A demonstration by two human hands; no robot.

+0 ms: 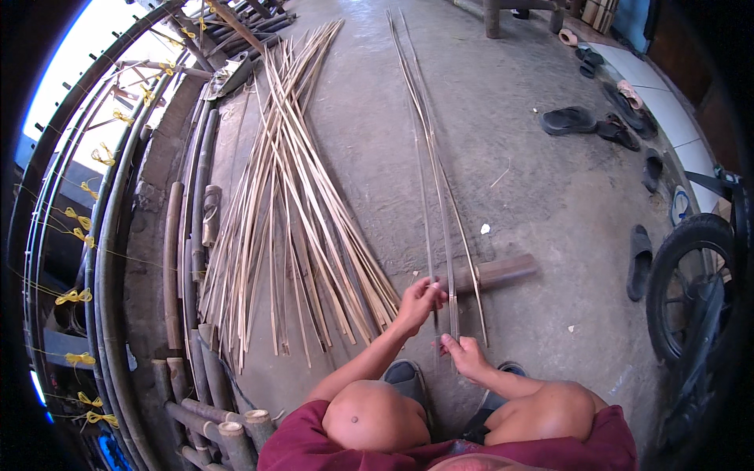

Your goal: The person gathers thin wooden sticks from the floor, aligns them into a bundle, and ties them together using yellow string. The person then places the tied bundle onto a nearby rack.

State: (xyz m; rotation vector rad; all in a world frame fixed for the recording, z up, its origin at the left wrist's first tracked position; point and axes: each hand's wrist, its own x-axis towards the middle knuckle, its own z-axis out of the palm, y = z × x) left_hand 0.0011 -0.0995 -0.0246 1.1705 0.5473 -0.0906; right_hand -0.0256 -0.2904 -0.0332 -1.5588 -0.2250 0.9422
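Observation:
In front of my knees, my left hand point(422, 304) is closed in a pinch around a thin bamboo strip point(424, 208) that stretches far out over the floor. My right hand point(466, 357), lower and nearer to me, is closed at the near end of a wider bamboo strip point(453, 310). Its thumb is on top; the other fingers are partly hidden. A short bamboo log point(506, 272) lies crosswise under the strips, just beyond my hands. Another bamboo strip point(473, 271) crosses that log on the right, touched by neither hand.
A big fanned bundle of bamboo strips point(302, 188) lies to the left. Bamboo poles point(174, 267) and a bamboo frame with yellow ties point(75, 297) line the left side. Sandals point(567, 120) and a wheel point(691, 286) stand at the right. A doorstep point(691, 165) is beyond.

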